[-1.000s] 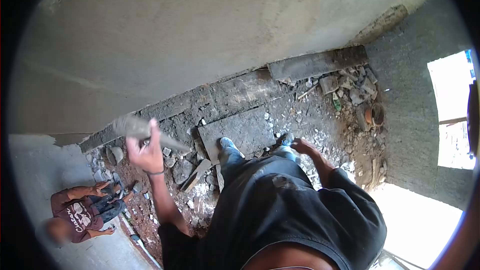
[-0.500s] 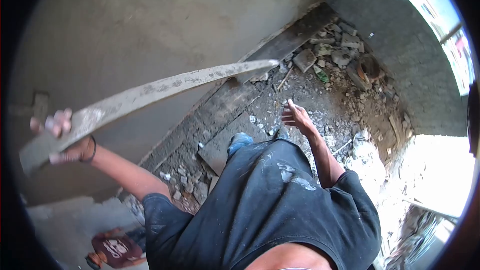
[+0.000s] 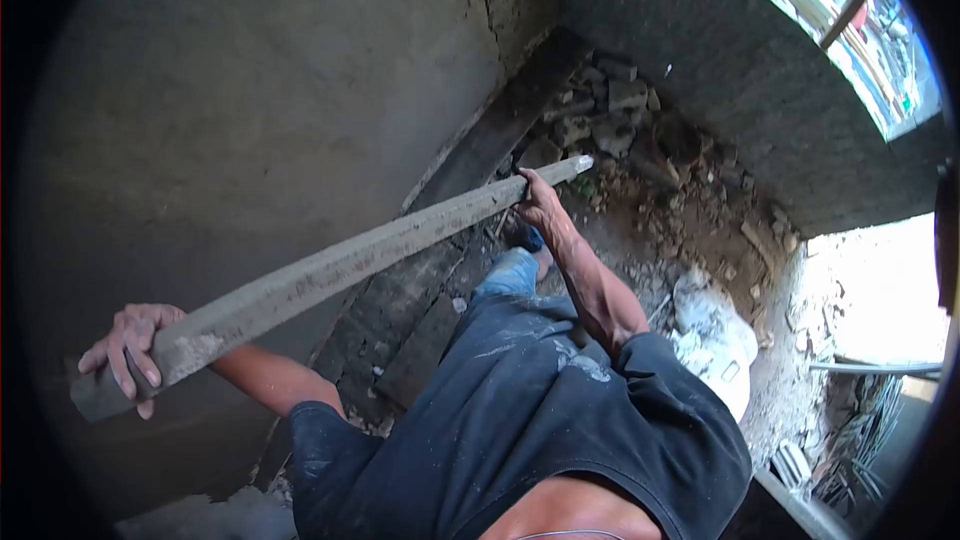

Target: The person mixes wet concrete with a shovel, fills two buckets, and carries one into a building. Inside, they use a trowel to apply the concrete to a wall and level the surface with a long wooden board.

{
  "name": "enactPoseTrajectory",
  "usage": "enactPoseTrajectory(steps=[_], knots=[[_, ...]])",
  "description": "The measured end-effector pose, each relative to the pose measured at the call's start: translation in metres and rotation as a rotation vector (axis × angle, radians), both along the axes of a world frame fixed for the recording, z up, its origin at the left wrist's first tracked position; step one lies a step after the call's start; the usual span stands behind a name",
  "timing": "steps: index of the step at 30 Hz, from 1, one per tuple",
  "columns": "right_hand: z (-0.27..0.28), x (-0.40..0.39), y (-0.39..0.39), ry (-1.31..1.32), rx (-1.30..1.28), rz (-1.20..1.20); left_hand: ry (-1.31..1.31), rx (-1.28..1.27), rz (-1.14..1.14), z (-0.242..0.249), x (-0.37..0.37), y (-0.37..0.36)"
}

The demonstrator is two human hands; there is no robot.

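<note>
A long grey screed bar [image 3: 340,265], caked with mortar, slants across the view in front of the plastered wall [image 3: 260,90]. My left hand [image 3: 130,350] grips its near left end, with the fingers wrapped over the face. Toward the far end, my right hand [image 3: 538,198] is closed round the bar, and a pale tip sticks out beyond it. Part of the right hand's fingers is hidden behind the bar.
Broken bricks and rubble [image 3: 615,120] lie in the corner ahead, beside a dark plank [image 3: 500,135] along the wall's foot. A whitish sack [image 3: 710,320] stands on the right. Bundled rods [image 3: 870,440] lie at lower right, and a window opening [image 3: 850,20] is above.
My right hand, free and spread before, has taken hold of the bar's far part. The left end has dropped slightly. My view has shifted, and the other person is no longer seen.
</note>
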State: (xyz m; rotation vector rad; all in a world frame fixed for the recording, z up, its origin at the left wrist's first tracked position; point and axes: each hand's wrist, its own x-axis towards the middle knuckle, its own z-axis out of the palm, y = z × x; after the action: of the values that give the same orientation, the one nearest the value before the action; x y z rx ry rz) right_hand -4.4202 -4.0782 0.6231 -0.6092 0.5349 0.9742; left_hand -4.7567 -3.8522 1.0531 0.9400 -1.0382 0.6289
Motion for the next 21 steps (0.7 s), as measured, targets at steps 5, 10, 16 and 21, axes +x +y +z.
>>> enactPoseTrajectory(steps=[5, 10, 16, 21], knots=[[0.026, 0.115, -0.011, 0.075, 0.263, -0.118, 0.138, 0.034, 0.703, -0.058, 0.046, 0.028], [0.029, 0.237, -0.022, -0.067, 0.283, -0.168, 0.502, -0.652, 1.563, -0.184, 0.097, 0.035], [0.018, 0.316, 0.001, -0.258, 0.063, 0.028, 0.895, -1.233, 1.423, -0.310, 0.134, 0.033], [0.022, 0.350, 0.027, -0.496, 0.360, 0.257, 0.602, -1.112, 1.457, -0.360, 0.079, -0.025]])
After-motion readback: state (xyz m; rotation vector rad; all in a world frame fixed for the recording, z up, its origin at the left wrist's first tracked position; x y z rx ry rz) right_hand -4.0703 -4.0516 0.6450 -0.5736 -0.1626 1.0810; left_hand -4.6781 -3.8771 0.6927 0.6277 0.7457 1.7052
